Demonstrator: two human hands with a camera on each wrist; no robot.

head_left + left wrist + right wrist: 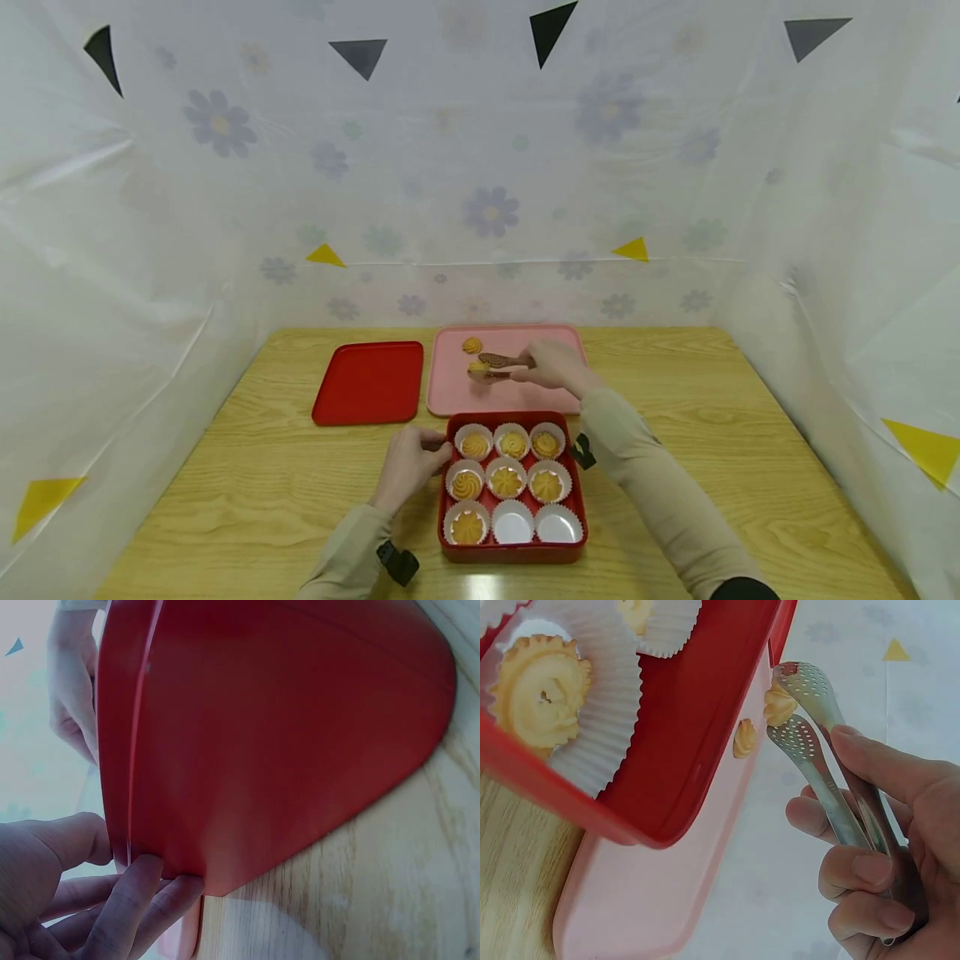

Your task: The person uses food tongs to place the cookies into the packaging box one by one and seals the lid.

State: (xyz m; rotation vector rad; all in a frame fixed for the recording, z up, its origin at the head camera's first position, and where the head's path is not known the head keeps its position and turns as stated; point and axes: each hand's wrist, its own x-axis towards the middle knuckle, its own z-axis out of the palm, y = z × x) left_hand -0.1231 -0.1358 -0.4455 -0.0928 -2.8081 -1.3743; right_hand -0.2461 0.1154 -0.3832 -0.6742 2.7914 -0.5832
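Observation:
My right hand [557, 365] grips metal tongs [810, 686] with perforated ends, over the pink tray [450, 402]. Between the tong ends is a swirled golden cookie [778, 707]. A second cookie [472, 345] lies farther back on that tray. In front stands a red box [513, 552] holding rows of white paper cups. Several cups contain cookies, while two front-row cups [513, 523] show bare white bottoms. My left hand [408, 467] holds the box's left wall near its far corner, thumb at the rim and fingers against the outside.
Left of the pink tray, a flat red tray [367, 383] lies on the wooden table [247, 475]. White flower-patterned sheeting [480, 167] closes off the back and both sides.

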